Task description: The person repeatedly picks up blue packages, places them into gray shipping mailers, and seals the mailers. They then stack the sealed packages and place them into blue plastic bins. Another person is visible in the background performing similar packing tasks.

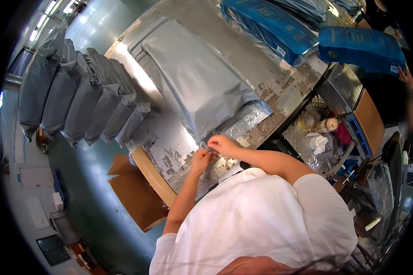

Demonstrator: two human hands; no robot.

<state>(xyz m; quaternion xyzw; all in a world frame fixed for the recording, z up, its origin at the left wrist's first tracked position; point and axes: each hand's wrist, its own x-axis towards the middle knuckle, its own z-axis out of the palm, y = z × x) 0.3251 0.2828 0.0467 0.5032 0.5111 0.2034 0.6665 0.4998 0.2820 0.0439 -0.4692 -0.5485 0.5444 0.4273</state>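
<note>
A large grey plastic mailing bag (192, 68), filled and bulky, lies on the worn metal table in front of me. Its near end tapers to a corner beside my hands. My right hand (222, 145) pinches at that corner, fingertips bent together. Close below it, my left hand (200, 161) is closed too, its fingers nearly touching the right ones; what they grip is too small and blurred to tell. From under the bag's near right end sticks out a shiny clear-and-blue plastic wrapper (250, 118).
Several filled grey bags (80, 98) stand in a row at the left. An open cardboard box (140, 195) sits against the table's near left edge. Blue packs (273, 30) lie at the far right, where another person's hand (405, 77) touches one. Tape rolls (326, 125) clutter the right side.
</note>
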